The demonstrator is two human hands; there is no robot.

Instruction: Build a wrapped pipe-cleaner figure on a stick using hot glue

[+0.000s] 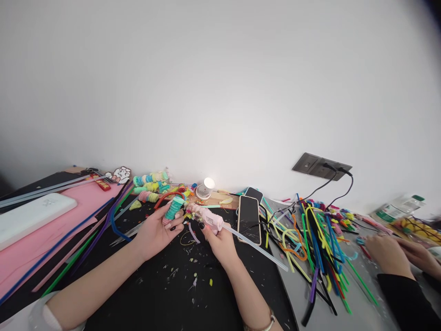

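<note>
My left hand [164, 230] grips a ribbed teal roll [174, 208], its fingers curled around the lower part. My right hand [220, 239] is closed around a pale pink glue gun [208, 217]. A long translucent glue stick [257, 246] juts from the gun's back end toward the right. The gun's front end, crusted with coloured bits, points left toward the roll; whether they touch I cannot tell. Behind the roll curves a red pipe cleaner [165, 196]. More pastel ribbed rolls [149, 178] lie against the wall at the left. Scissors [127, 233] rest beside my left wrist.
A paper cup [206, 187] stands by the wall. Two phones, the nearer one [250, 219] light-framed, lie right of the glue gun. Pipe cleaners [320, 243] heap farther right. Another person's hands [392, 253] work there. A white case [37, 218] sits on pink sheets [86, 207] at left.
</note>
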